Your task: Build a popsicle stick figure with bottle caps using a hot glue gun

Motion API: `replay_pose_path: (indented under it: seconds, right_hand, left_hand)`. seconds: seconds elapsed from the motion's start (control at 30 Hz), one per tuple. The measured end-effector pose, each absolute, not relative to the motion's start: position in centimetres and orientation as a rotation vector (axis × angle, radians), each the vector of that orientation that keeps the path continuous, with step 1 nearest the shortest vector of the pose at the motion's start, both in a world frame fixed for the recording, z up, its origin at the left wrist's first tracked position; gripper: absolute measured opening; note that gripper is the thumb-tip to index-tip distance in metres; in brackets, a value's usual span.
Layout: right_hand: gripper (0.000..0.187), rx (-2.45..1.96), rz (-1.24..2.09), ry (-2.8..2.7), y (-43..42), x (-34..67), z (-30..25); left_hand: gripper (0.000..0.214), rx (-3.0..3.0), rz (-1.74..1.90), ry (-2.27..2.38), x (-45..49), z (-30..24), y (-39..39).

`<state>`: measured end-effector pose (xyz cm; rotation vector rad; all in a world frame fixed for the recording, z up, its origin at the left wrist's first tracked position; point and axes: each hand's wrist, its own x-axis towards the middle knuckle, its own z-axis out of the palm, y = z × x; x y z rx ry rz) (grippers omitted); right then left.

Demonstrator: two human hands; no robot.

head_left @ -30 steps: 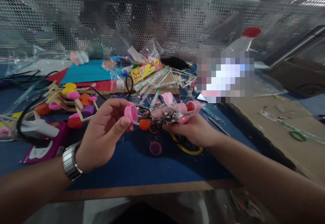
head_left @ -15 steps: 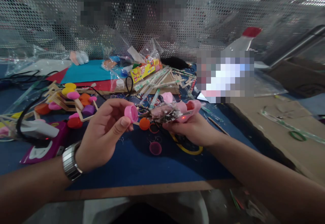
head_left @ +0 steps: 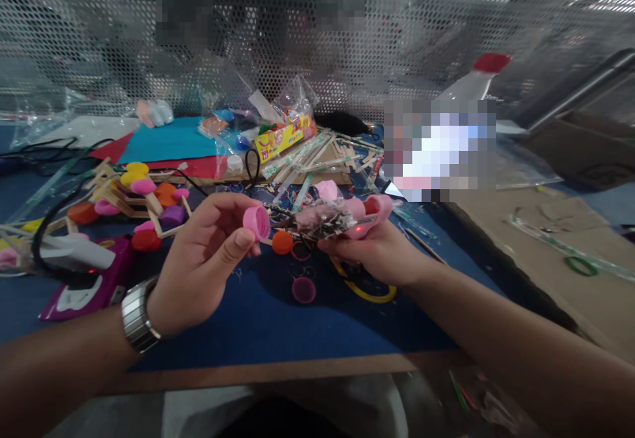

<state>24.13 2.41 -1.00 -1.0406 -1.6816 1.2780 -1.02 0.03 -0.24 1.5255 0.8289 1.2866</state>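
Left hand (head_left: 198,266) pinches the pink cap (head_left: 256,221) between closed fingers. At its 3 o'clock, the right hand (head_left: 384,253) grips the glue gun (head_left: 370,216); brace both wrists.

**What is lying where on the tabletop**

The mat (head_left: 278,332) is covering the middle of the tabletop (head_left: 278,372), up to its near edge. Above the mat, the left hand (head_left: 198,259) is holding a cap (head_left: 256,221). Just right of it, the right hand (head_left: 377,253) is holding a glue gun (head_left: 342,218). Below them, a loose cap (head_left: 303,289) and scissors (head_left: 364,289) are lying on the mat. A frame of sticks (head_left: 133,200) is sitting toward the left edge and a bundle of sticks (head_left: 307,153) is lying behind the hands. Cardboard (head_left: 520,239) is lying along the right edge, and a bottle (head_left: 476,81) is standing toward the far right corner.
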Motion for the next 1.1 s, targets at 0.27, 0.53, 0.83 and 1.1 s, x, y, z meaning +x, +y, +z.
replay_pose_path:
  seconds: [0.27,0.53,0.83,1.1]
  right_hand:
    - [0.016,-1.06,1.254,-1.681,2.36,23.88,-0.68]
    - [0.018,-1.04,1.25,-1.669,2.38,24.06,-0.92]
    - [0.012,-1.081,1.223,-1.687,2.34,23.87,-0.54]
    - [0.016,-1.05,1.234,-1.682,2.35,23.9,-0.67]
  left_hand:
    - [0.031,1.532,1.29,0.842,-0.99,-0.17,0.0]
    - [0.031,1.52,1.293,0.826,-0.95,-0.15,-0.01]
    - [0.034,1.53,1.281,0.835,-0.97,-0.16,-0.07]
    - [0.035,1.545,1.266,0.859,-0.99,-0.06,-0.15]
